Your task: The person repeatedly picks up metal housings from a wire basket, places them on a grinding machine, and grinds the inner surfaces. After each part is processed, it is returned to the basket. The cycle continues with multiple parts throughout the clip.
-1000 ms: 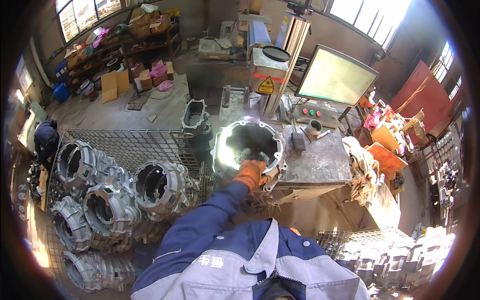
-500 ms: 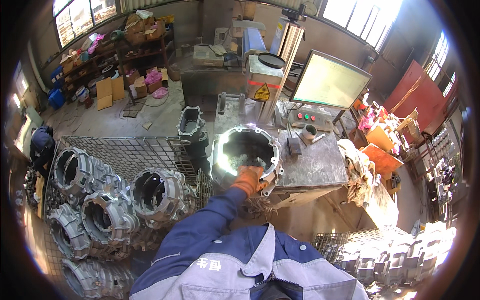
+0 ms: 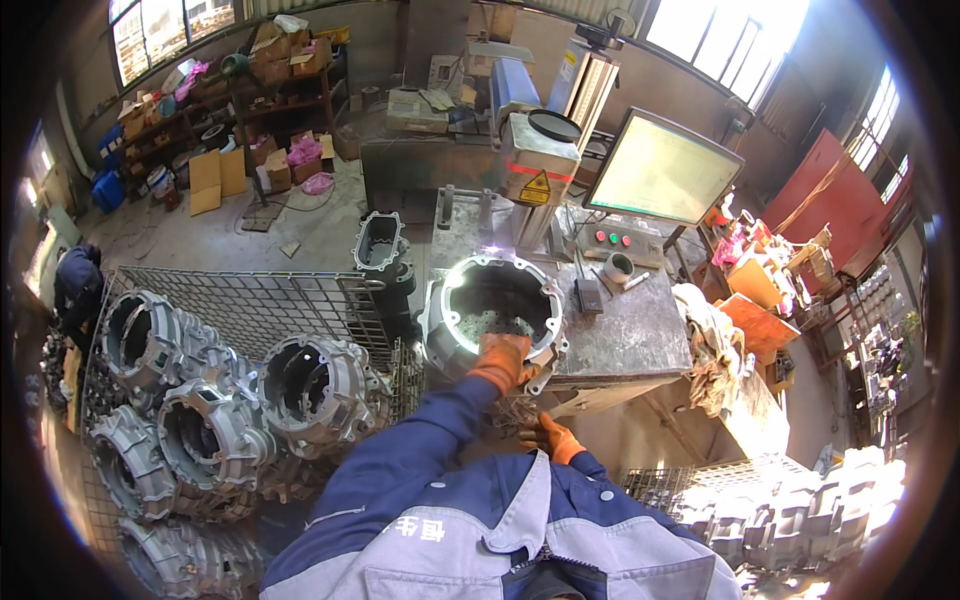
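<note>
A big round grey metal housing [image 3: 436, 318] stands on the bench under the marking machine's head, its wide opening facing up. A bright violet-white spot glows at its far rim. My left hand [image 3: 503, 360], in an orange glove, is closed over the near rim, with the fingers reaching inside the opening. My right hand [image 3: 553, 440], also in an orange glove, is held low in front of the bench, close to my chest. Its fingers are apart and nothing shows in them.
The marking machine head [image 3: 540, 155] hangs over the bench [image 3: 635, 345]. A monitor [image 3: 662, 165], a button box [image 3: 618, 238] and a small cup-like ring [image 3: 618, 267] stand right. A wire cage [image 3: 250, 300] holds several housings at left. A person [image 3: 78, 285] bends at far left.
My right hand has come into view below the bench edge. The left hand stays on the housing's near rim. My view has shifted slightly.
</note>
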### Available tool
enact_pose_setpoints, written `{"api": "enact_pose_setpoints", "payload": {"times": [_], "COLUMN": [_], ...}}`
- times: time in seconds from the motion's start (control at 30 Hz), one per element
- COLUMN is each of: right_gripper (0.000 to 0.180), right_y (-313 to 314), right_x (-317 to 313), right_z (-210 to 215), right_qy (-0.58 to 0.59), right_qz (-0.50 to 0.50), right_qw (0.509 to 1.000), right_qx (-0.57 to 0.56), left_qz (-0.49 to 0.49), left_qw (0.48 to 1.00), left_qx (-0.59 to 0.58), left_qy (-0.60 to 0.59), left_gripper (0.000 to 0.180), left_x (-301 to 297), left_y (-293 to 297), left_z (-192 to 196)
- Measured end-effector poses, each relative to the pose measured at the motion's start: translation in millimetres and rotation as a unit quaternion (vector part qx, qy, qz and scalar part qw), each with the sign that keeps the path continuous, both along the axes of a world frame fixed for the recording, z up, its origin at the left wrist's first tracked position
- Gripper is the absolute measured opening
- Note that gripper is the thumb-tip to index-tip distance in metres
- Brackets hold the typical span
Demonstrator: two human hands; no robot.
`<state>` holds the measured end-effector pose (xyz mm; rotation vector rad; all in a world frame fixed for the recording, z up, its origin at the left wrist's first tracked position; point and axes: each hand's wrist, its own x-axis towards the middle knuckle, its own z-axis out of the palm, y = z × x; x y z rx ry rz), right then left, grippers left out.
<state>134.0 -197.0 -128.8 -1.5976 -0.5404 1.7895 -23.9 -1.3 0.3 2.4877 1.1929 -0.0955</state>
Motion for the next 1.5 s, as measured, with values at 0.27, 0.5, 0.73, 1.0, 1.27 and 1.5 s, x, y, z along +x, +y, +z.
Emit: {"api": "enact_pose_setpoints", "payload": {"times": [0.27, 0.5, 0.73, 1.0, 1.27, 1.5], "right_gripper": [0.074, 0.059, 0.046, 0.056, 0.055, 0.040], "right_y": [45, 58, 68, 83, 93, 95], "right_x": [-10, 7, 21, 32, 41, 38], "right_z": [4, -20, -42, -37, -28, -22], "right_qy": [0.148, 0.269, 0.351, 0.398, 0.460, 0.469], "right_qz": [-0.134, -0.129, -0.031, 0.051, 0.069, 0.078], "right_qw": [0.980, 0.954, 0.936, 0.916, 0.882, 0.877], "right_qx": [-0.025, 0.003, 0.009, -0.006, -0.083, -0.066], "left_qz": [0.002, 0.008, 0.006, 0.011, 0.017, 0.021], "left_qw": [0.998, 0.996, 0.998, 0.999, 0.999, 0.997], "left_qx": [0.028, 0.039, 0.026, 0.012, 0.027, -0.054], "left_qy": [-0.056, -0.077, -0.060, -0.032, -0.016, 0.052], "left_gripper": [0.049, 0.047, 0.050, 0.057, 0.051, 0.054], "left_x": [-4, -4, -2, 2, 3, 12], "left_y": [-4, -5, -5, -3, -5, 3], "left_z": [-8, -9, -9, -11, -4, 14]}}
